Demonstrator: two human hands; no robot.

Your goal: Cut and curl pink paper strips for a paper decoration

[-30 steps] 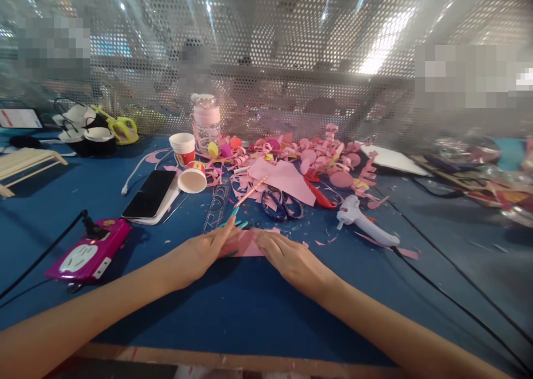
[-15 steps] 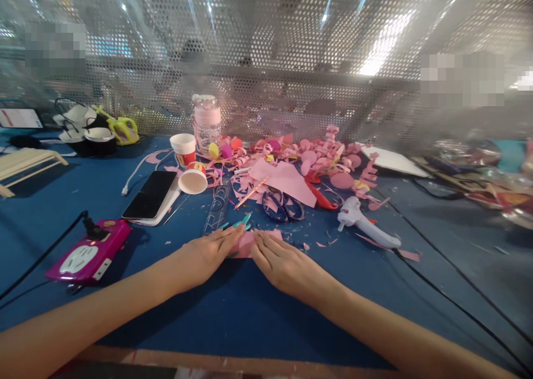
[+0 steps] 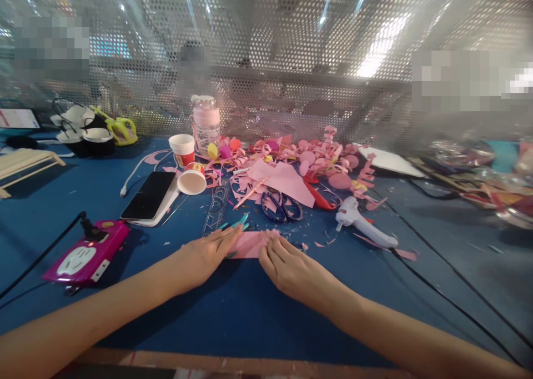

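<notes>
A small pink paper piece [image 3: 250, 244] lies flat on the blue table [image 3: 233, 307], between my two hands. My left hand [image 3: 206, 254] rests on its left end, fingers stretched out flat, teal nails pointing away from me. My right hand [image 3: 291, 265] presses on the paper's right end with its fingers bent and held together. Part of the paper is hidden under both hands.
Beyond the hands lie dark scissors [image 3: 281, 205], a white glue gun [image 3: 362, 223] with its cord, a ruler [image 3: 216, 207], pink paper scraps [image 3: 308, 162], two paper cups [image 3: 187, 165], a phone [image 3: 150, 194] and a magenta power strip [image 3: 85, 254]. A perforated metal screen [image 3: 266, 62] closes the back.
My right hand has slid a little to the right along the pink paper, uncovering more of it. The left hand has stayed in place.
</notes>
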